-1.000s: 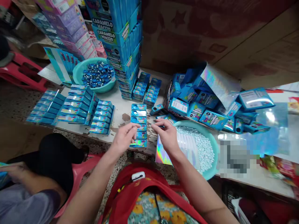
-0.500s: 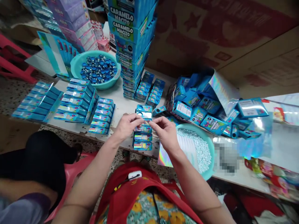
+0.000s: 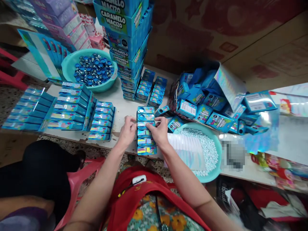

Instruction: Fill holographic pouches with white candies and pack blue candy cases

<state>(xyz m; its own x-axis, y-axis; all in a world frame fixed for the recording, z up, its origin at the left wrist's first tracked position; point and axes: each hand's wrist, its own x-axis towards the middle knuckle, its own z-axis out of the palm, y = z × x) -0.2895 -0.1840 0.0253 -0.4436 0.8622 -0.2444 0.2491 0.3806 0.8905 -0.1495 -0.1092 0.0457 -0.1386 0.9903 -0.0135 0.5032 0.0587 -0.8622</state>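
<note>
A row of small blue boxes with round holes and shiny tops (image 3: 145, 141) stands on the table in front of me. My right hand (image 3: 159, 131) is at the row's right side, its thumb pressed on top of one box and its fingers bent around the edge. Close against the left side is my left hand (image 3: 128, 131), with fingers curled together; whether anything small is between them is hidden. A single small blue box (image 3: 162, 111) lies tilted just beyond my right hand.
Left stand more box rows (image 3: 101, 123) and a turquoise basin (image 3: 66, 69) of blue and silver round pieces. Behind rises a tall stack of "Caramelo Macizo" boxes (image 3: 122, 41). Right are a heap of blue boxes (image 3: 202, 112) and a basin (image 3: 218, 150) of pale pellets with sheets. Someone's dark-clothed leg (image 3: 45, 173) is at left.
My hands have parted from a fingertip pinch over the row. The left has drawn to its left side, and the right thumb now presses down on a box. The view has shifted slightly.
</note>
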